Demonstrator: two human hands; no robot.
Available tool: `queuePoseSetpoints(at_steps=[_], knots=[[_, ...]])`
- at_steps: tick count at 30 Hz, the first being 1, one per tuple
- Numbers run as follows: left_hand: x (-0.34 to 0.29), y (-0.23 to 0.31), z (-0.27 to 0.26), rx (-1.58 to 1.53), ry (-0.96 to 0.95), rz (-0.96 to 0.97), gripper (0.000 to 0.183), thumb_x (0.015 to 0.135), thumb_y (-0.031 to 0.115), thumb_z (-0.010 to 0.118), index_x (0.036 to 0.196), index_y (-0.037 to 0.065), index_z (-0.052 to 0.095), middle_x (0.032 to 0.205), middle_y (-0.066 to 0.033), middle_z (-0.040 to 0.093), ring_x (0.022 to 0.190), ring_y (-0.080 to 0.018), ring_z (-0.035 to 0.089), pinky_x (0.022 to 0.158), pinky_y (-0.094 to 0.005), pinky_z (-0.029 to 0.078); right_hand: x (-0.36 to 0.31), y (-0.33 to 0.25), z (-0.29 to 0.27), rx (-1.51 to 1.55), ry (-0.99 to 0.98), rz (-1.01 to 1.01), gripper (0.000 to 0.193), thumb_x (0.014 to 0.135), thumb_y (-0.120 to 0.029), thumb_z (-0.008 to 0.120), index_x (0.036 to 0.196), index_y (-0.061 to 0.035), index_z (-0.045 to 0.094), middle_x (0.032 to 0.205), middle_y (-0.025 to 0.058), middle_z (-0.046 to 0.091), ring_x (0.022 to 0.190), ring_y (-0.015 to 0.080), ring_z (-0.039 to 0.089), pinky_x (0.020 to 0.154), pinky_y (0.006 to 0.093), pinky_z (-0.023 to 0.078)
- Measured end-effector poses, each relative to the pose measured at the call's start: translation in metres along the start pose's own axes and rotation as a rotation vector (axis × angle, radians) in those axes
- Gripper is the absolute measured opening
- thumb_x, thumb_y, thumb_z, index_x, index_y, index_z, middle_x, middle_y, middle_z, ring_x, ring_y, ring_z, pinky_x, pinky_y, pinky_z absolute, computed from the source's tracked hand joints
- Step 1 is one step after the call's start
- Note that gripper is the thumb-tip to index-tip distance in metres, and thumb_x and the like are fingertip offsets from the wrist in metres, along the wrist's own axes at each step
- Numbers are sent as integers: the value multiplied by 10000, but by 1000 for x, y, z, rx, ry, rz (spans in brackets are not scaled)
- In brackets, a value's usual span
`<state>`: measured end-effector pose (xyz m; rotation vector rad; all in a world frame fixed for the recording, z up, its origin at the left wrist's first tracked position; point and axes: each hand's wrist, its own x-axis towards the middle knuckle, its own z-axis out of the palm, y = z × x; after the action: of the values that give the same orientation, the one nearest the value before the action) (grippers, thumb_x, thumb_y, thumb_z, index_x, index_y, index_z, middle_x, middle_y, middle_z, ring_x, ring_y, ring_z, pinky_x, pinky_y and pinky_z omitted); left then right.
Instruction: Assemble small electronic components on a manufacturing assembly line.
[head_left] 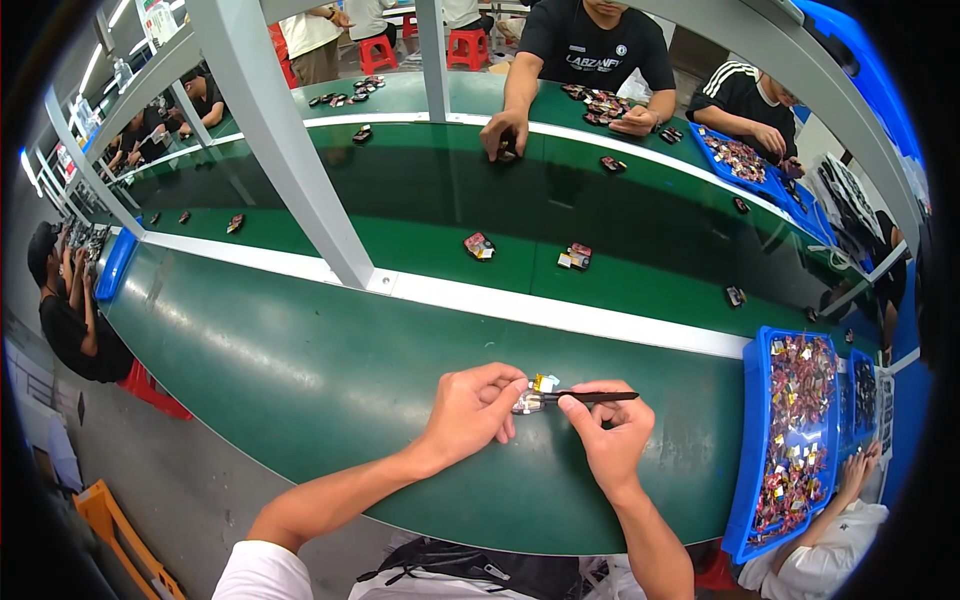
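Note:
Over the green worktop, my left hand (465, 410) pinches a small electronic part (528, 401) between thumb and fingers. The part looks dark and clear, and a yellow and white piece (545, 383) sticks up at its far side. My right hand (612, 425) is closed around slim black tweezers (605, 397), held nearly level. Their tips point left and meet the part, or come very close to it. Fingers hide some of the part, so I cannot make out its exact kind.
A blue tray (752, 450) heaped with small wired parts stands to my right. Beyond a white rail (560, 320) runs a green conveyor belt (400, 245) carrying several small black assemblies (575, 257). A grey post (285, 140) rises at centre left. Across the belt a person's hand (505, 135) reaches onto it.

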<state>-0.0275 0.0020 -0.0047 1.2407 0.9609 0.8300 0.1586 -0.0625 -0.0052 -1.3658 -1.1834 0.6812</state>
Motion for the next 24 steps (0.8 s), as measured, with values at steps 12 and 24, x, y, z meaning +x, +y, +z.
queuePoseSetpoints(at_steps=[12,24], knots=[[-2,3,5,111,36,100,182,988,46,639,1092,-99,675,803,-107,710,575,-122,670,469,-245,536,-1,-9,2,310,-25,275,147,861,28,767,974,40,674,731,28,660,517,-1,482,427,171,304],[-4,-3,6,181,36,248,158,976,19,652,1092,-83,683,892,-105,695,599,-120,671,484,-244,542,2,-11,3,359,-69,338,166,862,56,761,1006,75,680,903,132,738,747,96,681,624,191,526]])
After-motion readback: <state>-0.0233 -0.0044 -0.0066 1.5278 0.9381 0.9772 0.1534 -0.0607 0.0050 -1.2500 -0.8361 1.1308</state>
